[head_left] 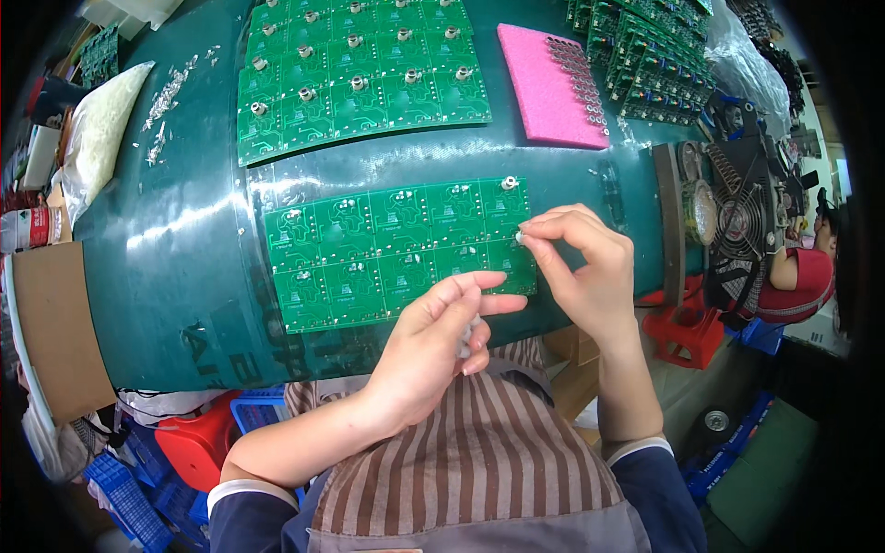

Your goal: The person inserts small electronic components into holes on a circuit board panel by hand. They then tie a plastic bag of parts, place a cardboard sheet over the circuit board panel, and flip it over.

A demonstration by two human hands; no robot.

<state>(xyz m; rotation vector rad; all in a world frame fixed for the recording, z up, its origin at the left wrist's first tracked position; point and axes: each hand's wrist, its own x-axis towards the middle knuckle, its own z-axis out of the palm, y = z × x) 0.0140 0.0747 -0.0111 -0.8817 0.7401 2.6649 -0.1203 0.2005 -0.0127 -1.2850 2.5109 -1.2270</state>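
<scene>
In the right hand (592, 267) sits a pale part (519, 237).

The table mat (184, 286) looks like glossy plastic; the circuit board (398, 260) is smooth, the foam block (542, 92) matt, the apron (461, 461) cloth.

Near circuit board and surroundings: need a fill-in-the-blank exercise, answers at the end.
1. The person's ____ hand pinches a small pale part over the near circuit board.
2. The foam pad with metal connectors along one side is ____.
3. The person's apron is patterned with brown ____.
4. The plastic stool on the picture's right is ____.

Missing words: right; pink; stripes; red.
</scene>
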